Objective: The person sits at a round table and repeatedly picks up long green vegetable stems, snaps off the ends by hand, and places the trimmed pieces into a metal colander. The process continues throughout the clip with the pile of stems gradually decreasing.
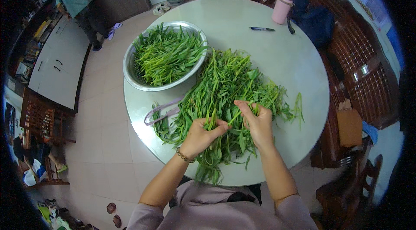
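A large heap of leafy green vegetables (211,90), long-stemmed and resembling water spinach, covers the middle of a round pale table (292,67). Over the heap's near side, my left hand (204,135) grips several green stems upright between thumb and fingers. My right hand (258,121) pinches a green stem (234,118) whose lower end meets the left fingertips. Behind the heap to the left stands a perforated metal colander (130,67), filled with more greens (169,54) lying mostly lengthwise. A pale purple strap (159,115) loops out from under the heap's left side.
A pink bottle (282,6) and a pen (261,29) rest at the table's far right. Wooden seating (351,44) borders the right side. At the far left, a person (76,2) stands by white cabinets (58,64); another person (29,161) sits lower down, partly visible.
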Motion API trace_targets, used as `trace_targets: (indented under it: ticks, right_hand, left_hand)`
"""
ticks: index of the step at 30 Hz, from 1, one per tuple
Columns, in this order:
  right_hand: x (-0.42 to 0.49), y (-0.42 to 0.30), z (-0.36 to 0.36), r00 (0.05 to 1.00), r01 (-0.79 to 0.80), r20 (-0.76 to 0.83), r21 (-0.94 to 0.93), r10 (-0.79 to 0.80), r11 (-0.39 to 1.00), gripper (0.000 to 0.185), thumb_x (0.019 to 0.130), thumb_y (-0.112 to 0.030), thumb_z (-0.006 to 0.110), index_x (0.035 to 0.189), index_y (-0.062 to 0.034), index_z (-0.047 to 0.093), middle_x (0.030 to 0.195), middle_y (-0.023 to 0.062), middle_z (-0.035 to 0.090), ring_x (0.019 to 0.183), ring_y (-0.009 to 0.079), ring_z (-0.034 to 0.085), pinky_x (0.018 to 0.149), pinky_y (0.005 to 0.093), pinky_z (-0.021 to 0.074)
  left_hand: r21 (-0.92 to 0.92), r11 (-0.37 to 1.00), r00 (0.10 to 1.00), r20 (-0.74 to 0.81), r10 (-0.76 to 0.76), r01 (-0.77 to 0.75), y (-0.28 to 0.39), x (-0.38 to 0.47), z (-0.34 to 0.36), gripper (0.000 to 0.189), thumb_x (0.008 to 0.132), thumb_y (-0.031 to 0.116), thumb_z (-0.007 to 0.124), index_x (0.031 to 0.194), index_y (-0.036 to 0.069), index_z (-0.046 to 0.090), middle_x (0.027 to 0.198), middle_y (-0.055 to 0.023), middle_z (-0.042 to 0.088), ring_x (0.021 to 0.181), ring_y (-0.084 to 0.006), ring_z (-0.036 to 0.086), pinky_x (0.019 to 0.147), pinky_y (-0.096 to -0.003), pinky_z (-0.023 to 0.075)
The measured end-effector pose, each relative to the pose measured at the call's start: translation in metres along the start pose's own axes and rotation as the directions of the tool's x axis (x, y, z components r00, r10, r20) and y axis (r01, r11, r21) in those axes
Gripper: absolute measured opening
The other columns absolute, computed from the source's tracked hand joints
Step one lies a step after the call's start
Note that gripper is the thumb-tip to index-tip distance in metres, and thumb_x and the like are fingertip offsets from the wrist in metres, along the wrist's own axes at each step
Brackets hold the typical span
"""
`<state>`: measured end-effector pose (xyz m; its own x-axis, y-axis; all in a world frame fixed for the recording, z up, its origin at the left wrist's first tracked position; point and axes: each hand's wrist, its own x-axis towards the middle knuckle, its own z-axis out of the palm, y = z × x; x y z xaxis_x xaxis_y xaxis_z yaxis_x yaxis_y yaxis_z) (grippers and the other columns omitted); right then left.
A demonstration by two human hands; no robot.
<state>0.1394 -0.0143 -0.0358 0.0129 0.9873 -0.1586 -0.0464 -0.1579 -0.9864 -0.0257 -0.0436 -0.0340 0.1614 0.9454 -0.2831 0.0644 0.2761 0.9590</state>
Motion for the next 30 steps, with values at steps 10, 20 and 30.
trace_targets:
  ticks: [10,20,30]
  right_hand:
    - [0.000,0.003,-0.007,0.990,-0.014,0.138,0.054,0.006,0.998,0.025,0.085,-0.024,0.061,0.090,-0.0003,0.064,0.063,-0.0030,0.053,0.047,0.0011,0.037,0.042,0.0181,0.0258]
    - [-0.004,0.007,-0.006,0.999,-0.036,0.026,0.021,0.036,0.999,0.028,0.081,-0.030,0.067,0.075,-0.0034,0.061,0.057,-0.0041,0.053,0.046,0.0008,0.038,0.043,0.0196,0.0288]
    - [-0.018,0.002,0.003,0.961,0.274,0.000,-0.145,-0.277,0.951,0.021,0.076,-0.019,0.071,0.075,-0.0014,0.059,0.064,0.0024,0.058,0.053,0.0089,0.050,0.050,0.0224,0.0392]
  left_hand:
    - [-0.039,0.998,0.997,-0.053,-0.049,0.047,-0.005,0.001,0.000,0.010,0.080,0.009,0.063,0.086,0.002,0.060,0.070,0.0023,0.058,0.055,-0.0042,0.048,0.050,-0.0198,0.0389]
    - [0.239,0.954,0.977,-0.062,0.203,-0.183,-0.012,0.001,0.008,0.012,0.074,0.012,0.067,0.078,0.001,0.064,0.068,-0.0036,0.061,0.061,-0.0084,0.053,0.060,-0.0243,0.0441]
    - [0.215,0.968,0.987,-0.064,0.145,-0.128,-0.015,0.002,0.008,0.011,0.074,0.010,0.065,0.076,0.001,0.060,0.070,-0.0017,0.057,0.062,-0.0078,0.052,0.059,-0.0233,0.0423]
